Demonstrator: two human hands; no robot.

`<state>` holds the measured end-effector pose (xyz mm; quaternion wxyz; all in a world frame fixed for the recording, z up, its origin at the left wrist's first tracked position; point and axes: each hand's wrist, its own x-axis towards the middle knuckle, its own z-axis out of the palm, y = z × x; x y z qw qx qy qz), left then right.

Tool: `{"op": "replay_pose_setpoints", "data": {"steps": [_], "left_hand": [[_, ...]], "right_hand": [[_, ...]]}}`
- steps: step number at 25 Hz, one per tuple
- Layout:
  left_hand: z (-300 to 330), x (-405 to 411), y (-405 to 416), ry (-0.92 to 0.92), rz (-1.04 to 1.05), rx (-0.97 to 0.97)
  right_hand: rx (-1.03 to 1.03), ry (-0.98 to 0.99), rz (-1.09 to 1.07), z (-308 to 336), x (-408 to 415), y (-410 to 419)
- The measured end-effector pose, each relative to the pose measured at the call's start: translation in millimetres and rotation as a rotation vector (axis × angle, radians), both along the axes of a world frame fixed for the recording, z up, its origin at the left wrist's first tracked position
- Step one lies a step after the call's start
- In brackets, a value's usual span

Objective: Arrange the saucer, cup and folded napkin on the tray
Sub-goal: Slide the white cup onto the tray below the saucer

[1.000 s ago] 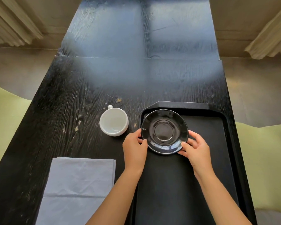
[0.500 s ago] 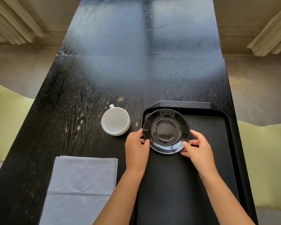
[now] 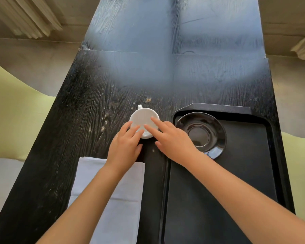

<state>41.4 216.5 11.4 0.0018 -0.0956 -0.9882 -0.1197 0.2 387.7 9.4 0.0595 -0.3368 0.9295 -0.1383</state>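
A black saucer (image 3: 203, 133) lies in the far left corner of the black tray (image 3: 245, 173). Nothing is holding it. A white cup (image 3: 143, 117) stands on the dark table just left of the tray, its handle pointing away from me. My left hand (image 3: 125, 147) and my right hand (image 3: 171, 140) both hover over the cup's near side with fingers spread, their tips over its rim; neither hand grips it. A folded pale blue napkin (image 3: 113, 205) lies flat on the table at the near left, partly under my left forearm.
The long black wooden table (image 3: 88, 106) runs away from me with bare surface beyond the cup. Pale green seats (image 3: 12, 124) flank it on both sides. Curtains (image 3: 28, 16) hang at the far corners.
Both hands have let go of the saucer, which stays in the tray's far left corner, and have moved left to the white cup.
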Motion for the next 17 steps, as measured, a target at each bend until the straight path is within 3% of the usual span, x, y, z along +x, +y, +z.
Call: {"op": "replay_pose_setpoints", "data": {"steps": [2, 6, 10, 13, 17], "left_hand": [[-3.3, -3.8, -5.0, 0.106, -0.035, -0.026], [-2.6, -9.7, -7.1, 0.222, -0.059, -0.019], [10.6, 12.4, -0.6, 0.267, -0.100, 0.027], [14.4, 52.3, 14.5, 0.291, -0.192, 0.168], [7.9, 117.9, 37.2, 0.263, -0.314, 0.248]], "right_hand": [[0.116, -0.079, -0.009, -4.4, -8.6, -10.5], [0.219, -0.039, 0.000, -1.2, -17.0, -14.7], [0.028, 0.053, 0.016, 13.5, 8.5, 6.8], [-0.129, 0.222, -0.001, 24.1, 55.2, 37.4], [-0.175, 0.249, -0.005, 20.3, 135.1, 76.5]]}}
